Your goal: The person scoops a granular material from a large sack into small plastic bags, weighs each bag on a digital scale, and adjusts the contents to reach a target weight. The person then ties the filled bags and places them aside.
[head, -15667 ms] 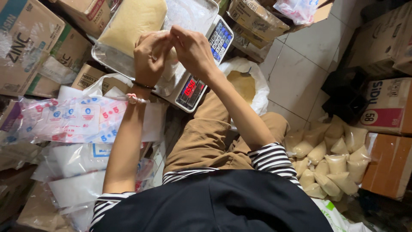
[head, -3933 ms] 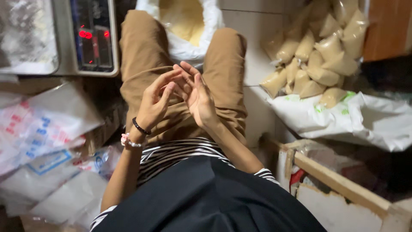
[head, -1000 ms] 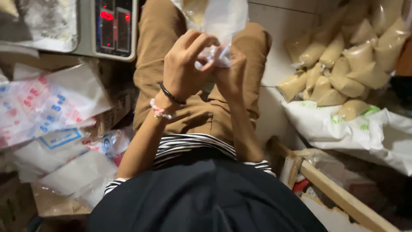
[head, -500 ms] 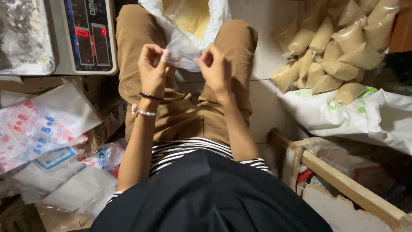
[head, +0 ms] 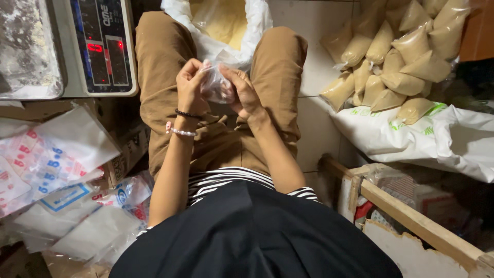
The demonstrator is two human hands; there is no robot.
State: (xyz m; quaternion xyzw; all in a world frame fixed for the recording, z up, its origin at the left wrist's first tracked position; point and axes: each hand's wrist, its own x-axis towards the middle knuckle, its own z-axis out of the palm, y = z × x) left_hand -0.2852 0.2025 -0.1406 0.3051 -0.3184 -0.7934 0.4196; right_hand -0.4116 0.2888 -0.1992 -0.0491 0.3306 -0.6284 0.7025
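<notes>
Both my hands hold a small clear plastic bag [head: 215, 85] above my lap. My left hand [head: 191, 85] pinches its left edge, and my right hand [head: 241, 90] grips its right side. The bag looks empty and crumpled between my fingers. Just beyond my hands, between my knees, stands an open white sack [head: 220, 25] filled with yellowish powder. My left wrist wears a dark bracelet and a pale beaded one.
A digital scale [head: 100, 46] with a metal pan [head: 28, 51] sits at the upper left. Stacks of clear plastic bags [head: 56, 170] lie at the left. Several filled powder bags [head: 396, 56] are piled at the upper right on a white sack [head: 411, 136]. A wooden frame [head: 406, 216] stands at the right.
My hands have drawn closer together over my lap and the bag is bunched tighter between them than half a second ago. The view has shifted slightly.
</notes>
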